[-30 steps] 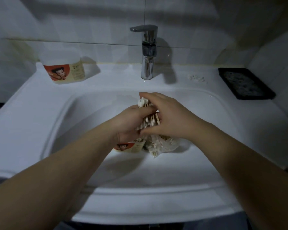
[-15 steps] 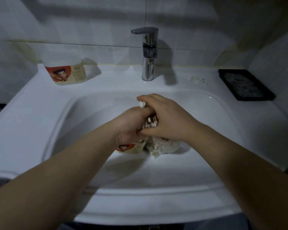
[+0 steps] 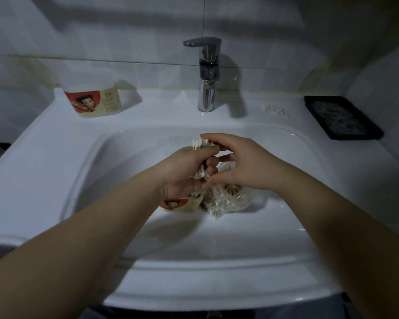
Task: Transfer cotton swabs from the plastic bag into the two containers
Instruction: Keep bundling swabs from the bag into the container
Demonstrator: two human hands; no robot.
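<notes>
Over the white sink basin [image 3: 124, 217], my left hand [image 3: 184, 171] grips a bundle of cotton swabs [image 3: 199, 143] whose white tips stick out above its fingers. My right hand [image 3: 242, 162] curls over the same bundle from the right, fingertips on the swab tips. Under both hands lies the clear plastic bag [image 3: 226, 200] with many swabs in it. Beside the bag, below my left hand, stands a container with a red cartoon label [image 3: 182, 204], mostly hidden. A second container of the same kind [image 3: 92, 101] stands on the sink's back left ledge.
A chrome faucet [image 3: 206, 74] rises at the back centre. A black tray [image 3: 342, 117] sits on the back right ledge, with a few small white bits [image 3: 274, 109] beside it. Tiled walls close in behind and at the right.
My right hand has loosened a little and shifted right, its fingers spreading over the bundle. The left hand keeps its hold in about the same place.
</notes>
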